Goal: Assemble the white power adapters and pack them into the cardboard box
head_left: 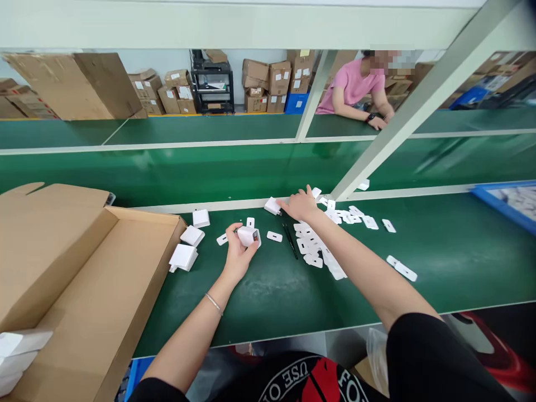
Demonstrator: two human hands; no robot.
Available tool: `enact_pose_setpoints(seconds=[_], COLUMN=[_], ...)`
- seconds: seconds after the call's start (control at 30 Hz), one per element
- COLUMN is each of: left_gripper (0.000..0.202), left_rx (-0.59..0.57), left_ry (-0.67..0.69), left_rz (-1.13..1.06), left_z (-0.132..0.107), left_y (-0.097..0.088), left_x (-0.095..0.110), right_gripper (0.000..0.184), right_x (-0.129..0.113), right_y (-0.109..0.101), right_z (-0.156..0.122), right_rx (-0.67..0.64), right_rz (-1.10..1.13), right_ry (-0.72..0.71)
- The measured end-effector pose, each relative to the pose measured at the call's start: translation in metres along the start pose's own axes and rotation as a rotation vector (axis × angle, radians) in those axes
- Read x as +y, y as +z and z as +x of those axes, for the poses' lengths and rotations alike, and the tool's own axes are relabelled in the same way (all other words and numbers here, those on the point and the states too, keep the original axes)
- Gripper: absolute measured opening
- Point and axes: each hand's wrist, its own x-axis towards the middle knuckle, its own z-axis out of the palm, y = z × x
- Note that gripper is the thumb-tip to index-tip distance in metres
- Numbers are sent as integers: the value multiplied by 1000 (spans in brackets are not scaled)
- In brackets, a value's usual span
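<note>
My left hand [238, 254] grips a white plastic charger housing [247, 235] between thumb and fingers. The housing's open end faces right, with something reddish inside. My right hand [300, 205] reaches to the back of the bench, fingers spread. Its thumb is at a second white charger housing [272, 206]; whether they touch I cannot tell. Below and right of that hand are many small white slotted plates [307, 245], partly hidden by my forearm. A single plate [274, 237] and a dark, thin pen-like tool [290, 241] lie between my hands. Several more white housings [183, 256] sit to the left.
An open cardboard box [84, 279] with white blocks [20, 349] in it stands at the left. A slanted metal post [377, 145] rises behind the plates. A blue-rimmed tray [502, 204] is at the far right. Across the bench, a person in pink [355, 89] leans on the surface.
</note>
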Motion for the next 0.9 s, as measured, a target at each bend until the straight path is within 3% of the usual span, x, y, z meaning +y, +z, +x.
enact_pose_setpoints(seconds=[0.2,0.37,0.47,0.6,0.73,0.8,0.9], left_gripper=[56,49,48,44,42,41,46], left_rx=[-21,-21,-25,27,-2,-33,-93], left_ry=[-35,-57,-108,-122,-116,-96,-75], left_rz=[-42,18,-56,-122,-141,-156,-186], left_z=[3,-1,-4,-4,-3,-2,-1], left_y=[-1,-3,-3,-3,-5,-6,-9], left_x=[5,23,35,48,52,50,47], right_gripper=[70,44,37,24,32,36,25], right_x=[-6,6,10,1,-22,-35,-48], right_y=[19,12,4,11,25,29,31], right_z=[-62,-96,-120,-154,-154,-140,-117], right_rx=[133,214,287,261,298,279,226], right_rz=[-77,220,339,275,200,181,184], right_ry=[-138,-196,-160,-121,-323,-321,-279])
